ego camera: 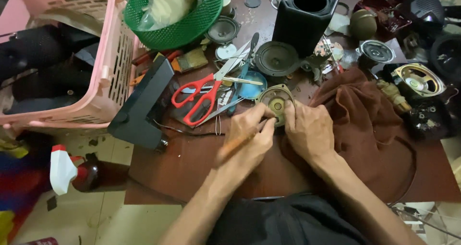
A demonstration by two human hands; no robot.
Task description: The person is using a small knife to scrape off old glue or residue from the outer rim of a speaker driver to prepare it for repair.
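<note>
My left hand point(247, 139) grips a thin tool with an orange-brown wooden handle point(236, 144), its tip pointing at a small round speaker driver point(275, 101) with a yellowish metal frame. My right hand point(308, 129) pinches the right edge of that driver and steadies it on the brown table point(182, 163). Both hands meet at the driver's near rim. The tool's tip is hidden between my fingers.
Red-handled scissors point(201, 95) lie left of the driver beside a black box point(141, 105). A black speaker cabinet point(305, 14), loose speaker cones point(276, 58), a green basket point(177, 19), a pink crate point(91, 53) and a brown cloth point(365, 120) crowd the table. A spray bottle point(65, 170) lies on the floor.
</note>
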